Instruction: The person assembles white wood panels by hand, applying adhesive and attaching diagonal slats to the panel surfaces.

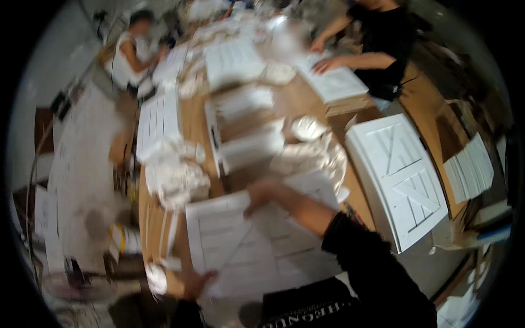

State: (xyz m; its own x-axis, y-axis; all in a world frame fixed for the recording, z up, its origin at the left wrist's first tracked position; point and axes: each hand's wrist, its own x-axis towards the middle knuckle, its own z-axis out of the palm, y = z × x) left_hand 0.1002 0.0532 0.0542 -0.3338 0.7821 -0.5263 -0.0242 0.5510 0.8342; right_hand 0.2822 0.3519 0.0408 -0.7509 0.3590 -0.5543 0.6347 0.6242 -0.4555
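A large white sheet with grey slits and strips (235, 246) lies on the brown table (191, 126) just in front of me. My left hand (197, 281) grips its near left edge. My right hand (258, 195), at the end of a black sleeve, presses on or holds its far edge near the top middle. The picture is blurred by motion, so the finger positions are unclear.
Crumpled white paper scraps (175, 180) pile up left of the sheet, more (314, 153) beyond it. Stacks of white cut sheets (402, 175) stand at my right and along the table. Two other people (383, 38) (131, 52) work at the far end.
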